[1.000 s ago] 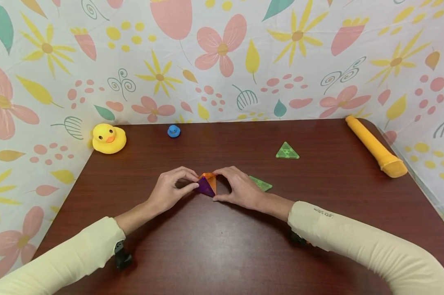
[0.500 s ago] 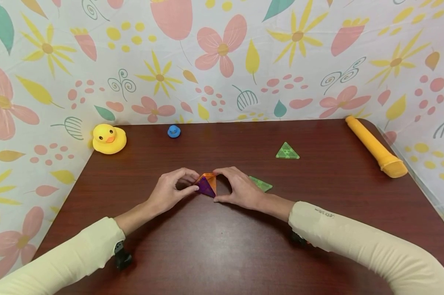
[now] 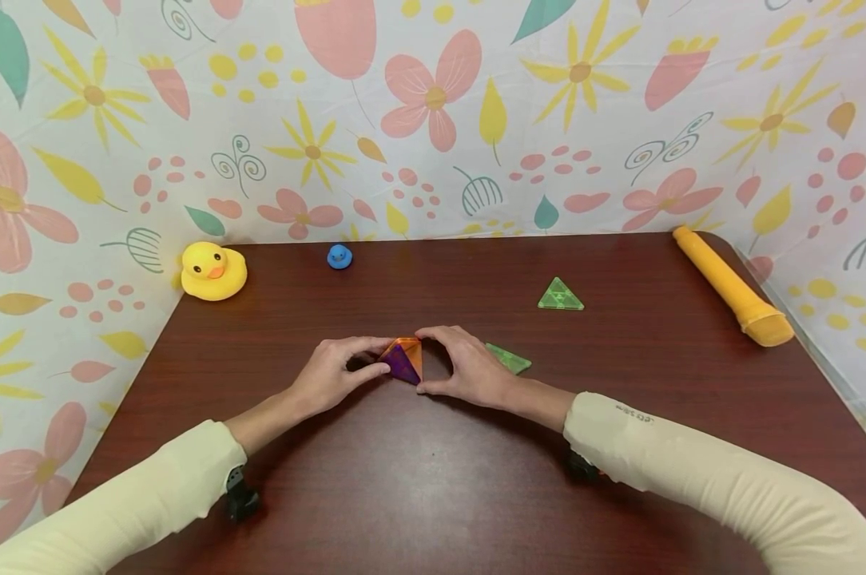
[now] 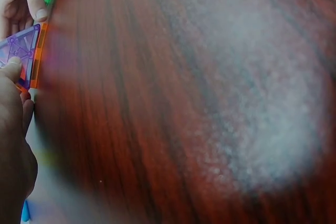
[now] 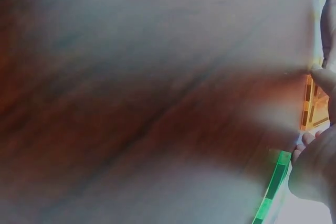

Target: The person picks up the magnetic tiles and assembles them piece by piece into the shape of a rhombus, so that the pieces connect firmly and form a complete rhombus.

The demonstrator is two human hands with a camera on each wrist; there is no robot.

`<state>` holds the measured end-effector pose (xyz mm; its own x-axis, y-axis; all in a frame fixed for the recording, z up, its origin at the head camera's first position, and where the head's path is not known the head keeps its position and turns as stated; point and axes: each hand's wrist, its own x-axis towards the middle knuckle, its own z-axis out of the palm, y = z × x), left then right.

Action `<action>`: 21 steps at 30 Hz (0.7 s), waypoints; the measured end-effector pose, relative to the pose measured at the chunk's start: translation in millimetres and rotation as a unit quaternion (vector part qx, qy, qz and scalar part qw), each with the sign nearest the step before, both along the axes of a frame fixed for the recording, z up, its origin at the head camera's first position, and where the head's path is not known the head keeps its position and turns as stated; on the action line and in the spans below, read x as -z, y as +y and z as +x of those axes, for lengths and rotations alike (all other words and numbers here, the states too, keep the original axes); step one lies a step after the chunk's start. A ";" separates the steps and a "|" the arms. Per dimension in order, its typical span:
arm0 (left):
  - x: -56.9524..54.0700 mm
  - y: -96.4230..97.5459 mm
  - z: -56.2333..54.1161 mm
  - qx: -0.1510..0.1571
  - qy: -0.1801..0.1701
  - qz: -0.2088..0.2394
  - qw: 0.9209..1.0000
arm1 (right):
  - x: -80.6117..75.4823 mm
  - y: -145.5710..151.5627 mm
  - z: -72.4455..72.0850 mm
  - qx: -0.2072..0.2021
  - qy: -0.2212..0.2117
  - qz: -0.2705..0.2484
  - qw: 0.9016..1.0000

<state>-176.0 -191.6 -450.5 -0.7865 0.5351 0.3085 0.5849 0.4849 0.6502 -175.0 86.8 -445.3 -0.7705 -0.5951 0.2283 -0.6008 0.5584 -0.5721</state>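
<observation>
Mid-table in the head view, a purple triangular magnetic tile (image 3: 402, 366) leans against orange magnetic tiles (image 3: 413, 351), forming a small peaked shape. My left hand (image 3: 328, 374) pinches its left side. In the left wrist view the thumb (image 4: 12, 67) lies on the purple tile's face, with fingers behind it. From the right, my right hand (image 3: 474, 370) holds the orange side between thumb and index finger, thumb at the near lower corner and index finger at the far upper one. The palm of that hand stands off from the tiles.
A green triangular tile (image 3: 509, 358) lies partly behind my right hand, and another green tile (image 3: 560, 295) lies farther back. Along the rear stand a yellow rubber duck (image 3: 213, 272) and a small blue duck (image 3: 339, 256). A yellow toy microphone (image 3: 733, 285) lies at the right.
My left index finger has stretched out along the far side toward the orange top, and the thumb has shifted slightly on the purple tile. The right hand and the tiles have hardly moved.
</observation>
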 end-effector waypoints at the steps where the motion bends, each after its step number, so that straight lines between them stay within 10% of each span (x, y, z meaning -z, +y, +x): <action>1: 0.2 0.0 -0.3 0.000 0.002 0.000 1.000 | -0.1 -0.1 0.0 0.000 -0.001 -0.002 1.000; 21: -0.5 -0.3 -1.8 0.012 0.003 -0.004 1.000 | -6.8 5.4 -2.5 -0.005 -0.028 -0.001 1.000</action>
